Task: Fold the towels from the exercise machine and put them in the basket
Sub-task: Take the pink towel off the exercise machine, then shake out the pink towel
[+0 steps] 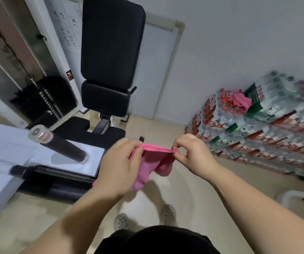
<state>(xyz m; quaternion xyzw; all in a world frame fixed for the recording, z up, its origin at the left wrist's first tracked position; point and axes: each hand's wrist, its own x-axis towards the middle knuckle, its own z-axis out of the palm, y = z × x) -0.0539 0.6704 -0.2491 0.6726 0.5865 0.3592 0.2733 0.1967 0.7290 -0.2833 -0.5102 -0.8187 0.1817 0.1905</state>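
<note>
Both hands are up on the pink towel (153,162), held in the air over the floor (193,189).
The left hand (118,165) grips the towel's left edge, fingers curled round the cloth. The right hand (191,154) pinches the top right corner between thumb and fingertips. The top hem runs taut between them and the rest hangs bunched below. Behind stands the exercise machine (56,99) with its black padded seat (111,52). On the right, a second pink towel (241,101) lies crumpled on top of the stacked water-bottle packs (266,129), near the stack's far end.
</note>
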